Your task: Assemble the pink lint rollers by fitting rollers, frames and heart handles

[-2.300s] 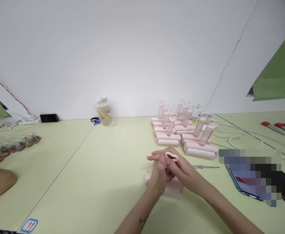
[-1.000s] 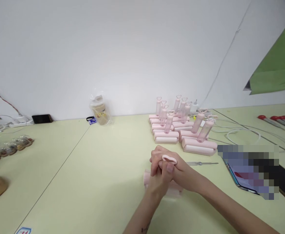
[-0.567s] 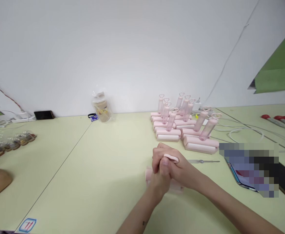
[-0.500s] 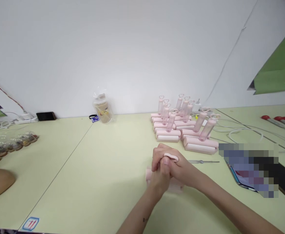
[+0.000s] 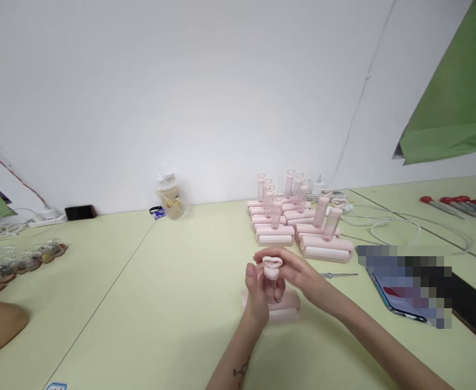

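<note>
A pink lint roller (image 5: 290, 300) stands in front of me, its white roll low and its handle upright, topped by a heart-shaped loop (image 5: 272, 263). My left hand (image 5: 258, 295) is wrapped round the see-through handle, thumb up along the near side and fingertips showing at the right. Around the far side of the heart loop arches my right hand (image 5: 298, 273), its fingers loosely stretched; whether they touch the handle is unclear. Behind my hands stand several finished-looking pink lint rollers (image 5: 276, 233) in two rows. A thin metal screwdriver-like tool (image 5: 341, 274) lies right of my right wrist.
Phones (image 5: 396, 303) lie to the right, partly blurred out. White cables (image 5: 400, 219) and red-ended tools (image 5: 461, 203) are farther back. A bagged drink cup (image 5: 172, 197) stands by the wall. At left are a dark phone (image 5: 79, 212), small round-based items (image 5: 32, 260) and another person's limb (image 5: 0, 325).
My hands were clasped together over the lint roller's top. Now they have parted, the right has loosened, and the heart loop and handle show between them. The view has shifted slightly.
</note>
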Demonstrator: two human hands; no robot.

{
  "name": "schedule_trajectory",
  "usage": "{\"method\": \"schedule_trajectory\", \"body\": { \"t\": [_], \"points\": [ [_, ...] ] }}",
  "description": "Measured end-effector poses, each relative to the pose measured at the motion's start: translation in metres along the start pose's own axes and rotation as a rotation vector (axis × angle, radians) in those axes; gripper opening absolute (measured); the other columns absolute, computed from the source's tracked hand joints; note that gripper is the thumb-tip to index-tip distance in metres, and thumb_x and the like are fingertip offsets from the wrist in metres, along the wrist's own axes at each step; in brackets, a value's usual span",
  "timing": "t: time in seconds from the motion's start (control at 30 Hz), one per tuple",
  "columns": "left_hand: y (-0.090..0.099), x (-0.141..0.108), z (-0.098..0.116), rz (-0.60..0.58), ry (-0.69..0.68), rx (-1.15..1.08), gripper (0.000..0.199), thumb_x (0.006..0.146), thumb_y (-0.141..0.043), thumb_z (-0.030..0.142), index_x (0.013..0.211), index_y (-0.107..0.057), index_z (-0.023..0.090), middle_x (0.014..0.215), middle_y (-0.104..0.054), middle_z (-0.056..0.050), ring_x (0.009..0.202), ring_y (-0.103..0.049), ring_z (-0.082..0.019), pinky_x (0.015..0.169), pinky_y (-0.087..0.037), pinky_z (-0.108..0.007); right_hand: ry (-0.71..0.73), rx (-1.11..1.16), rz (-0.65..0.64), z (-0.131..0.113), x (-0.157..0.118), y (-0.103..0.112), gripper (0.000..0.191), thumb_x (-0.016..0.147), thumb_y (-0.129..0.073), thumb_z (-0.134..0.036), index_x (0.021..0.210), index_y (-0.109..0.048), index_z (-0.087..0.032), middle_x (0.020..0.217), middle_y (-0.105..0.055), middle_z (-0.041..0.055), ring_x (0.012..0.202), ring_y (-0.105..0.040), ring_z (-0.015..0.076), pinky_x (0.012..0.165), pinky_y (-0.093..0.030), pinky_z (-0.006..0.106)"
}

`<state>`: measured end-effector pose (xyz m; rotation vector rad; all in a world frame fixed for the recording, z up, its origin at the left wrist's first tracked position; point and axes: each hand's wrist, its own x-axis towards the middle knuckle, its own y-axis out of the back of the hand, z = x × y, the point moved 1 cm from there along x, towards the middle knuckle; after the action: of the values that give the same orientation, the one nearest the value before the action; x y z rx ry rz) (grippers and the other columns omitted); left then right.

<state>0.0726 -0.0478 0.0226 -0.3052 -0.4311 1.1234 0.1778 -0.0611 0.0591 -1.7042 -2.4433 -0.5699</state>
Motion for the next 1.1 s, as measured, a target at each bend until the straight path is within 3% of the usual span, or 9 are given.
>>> {"method": "schedule_trajectory", "body": {
  "t": [0.1,0.23,0.33,0.4,0.5,0.7,0.83,0.93,1.1],
  "points": [
    [0.0,-0.002,-0.002,0.026,-0.036,-0.004,0.068,0.065,-0.028,0.083,0.044,-0.039,0.019,0.035,-0.03,0.005,0.034,-0.029,-0.007,0.037,-0.02,-0.021,0.0,-0.179,0.064,-0.002,-0.008,-0.005,0.026,0.084,-0.055,-0.038,0.107,-0.054,-0.026,0.106,-0.055,0.0039,0.096,-0.056,0.021,0.08,-0.047,0.03],
    [0.0,-0.001,-0.004,0.033,-0.057,-0.005,0.065,0.064,-0.035,0.081,0.046,-0.04,0.019,0.035,-0.03,0.006,0.034,-0.029,-0.007,0.037,-0.022,-0.021,0.074,-0.258,0.133,-0.008,-0.006,-0.003,0.024,0.087,-0.05,-0.034,0.11,-0.051,-0.028,0.106,-0.056,0.0034,0.097,-0.055,0.0194,0.081,-0.047,0.029],
    [-0.001,0.001,-0.005,0.034,-0.065,-0.003,0.065,0.058,-0.041,0.083,0.044,-0.037,0.02,0.034,-0.029,0.007,0.031,-0.026,-0.005,0.034,-0.02,-0.02,0.195,-0.335,0.103,-0.019,0.005,0.001,0.021,0.088,-0.048,-0.032,0.108,-0.053,-0.027,0.108,-0.056,0.0051,0.102,-0.053,0.0205,0.084,-0.045,0.031],
    [-0.002,0.002,-0.005,0.047,-0.068,0.006,0.066,0.056,-0.038,0.085,0.043,-0.036,0.02,0.032,-0.028,0.007,0.029,-0.023,-0.005,0.032,-0.017,-0.02,0.247,-0.374,0.019,-0.025,0.012,0.002,0.017,0.089,-0.047,-0.031,0.097,-0.06,-0.024,0.102,-0.059,0.0059,0.097,-0.056,0.0203,0.081,-0.046,0.032],
    [-0.002,0.001,-0.006,0.092,-0.074,0.038,0.069,0.056,-0.031,0.088,0.044,-0.038,0.02,0.031,-0.027,0.007,0.028,-0.022,-0.005,0.03,-0.014,-0.02,0.193,-0.32,-0.054,-0.026,0.018,-0.003,0.035,0.094,-0.035,-0.035,0.082,-0.064,-0.021,0.093,-0.064,0.006,0.084,-0.061,0.0183,0.074,-0.049,0.03],
    [-0.006,0.002,-0.005,0.189,0.025,0.131,0.059,0.057,-0.052,0.077,0.052,-0.042,0.02,0.035,-0.026,0.009,0.03,-0.022,-0.005,0.031,-0.015,-0.018,0.017,-0.122,0.032,-0.01,0.015,-0.014,0.048,0.092,-0.032,-0.047,0.073,-0.064,-0.018,0.09,-0.069,0.0065,0.067,-0.064,0.016,0.056,-0.051,0.026],
    [-0.009,0.005,-0.005,0.255,0.084,0.157,0.051,0.061,-0.053,0.071,0.06,-0.047,0.02,0.043,-0.032,0.008,0.034,-0.027,-0.006,0.033,-0.022,-0.019,-0.024,-0.053,0.06,-0.006,0.016,-0.013,0.048,0.091,-0.034,-0.05,0.071,-0.064,-0.018,0.092,-0.071,0.0075,0.087,-0.064,0.0224,0.068,-0.053,0.031],
    [-0.008,0.001,-0.007,0.291,0.071,0.186,0.046,0.063,-0.054,0.066,0.063,-0.049,0.02,0.05,-0.038,0.005,0.042,-0.037,-0.009,0.04,-0.031,-0.021,-0.023,-0.021,0.056,-0.004,0.015,-0.015,0.048,0.091,-0.035,-0.049,0.068,-0.064,-0.019,0.092,-0.072,0.0071,0.092,-0.064,0.0238,0.08,-0.05,0.037],
    [-0.005,-0.008,-0.008,0.303,-0.007,0.252,0.046,0.054,-0.059,0.066,0.057,-0.051,0.02,0.061,-0.047,0.0,0.066,-0.049,-0.018,0.057,-0.04,-0.027,0.117,-0.021,0.073,-0.005,0.006,-0.022,0.044,0.09,-0.037,-0.047,0.066,-0.064,-0.02,0.089,-0.072,0.0064,0.093,-0.062,0.024,0.086,-0.047,0.04]
  ]
}}
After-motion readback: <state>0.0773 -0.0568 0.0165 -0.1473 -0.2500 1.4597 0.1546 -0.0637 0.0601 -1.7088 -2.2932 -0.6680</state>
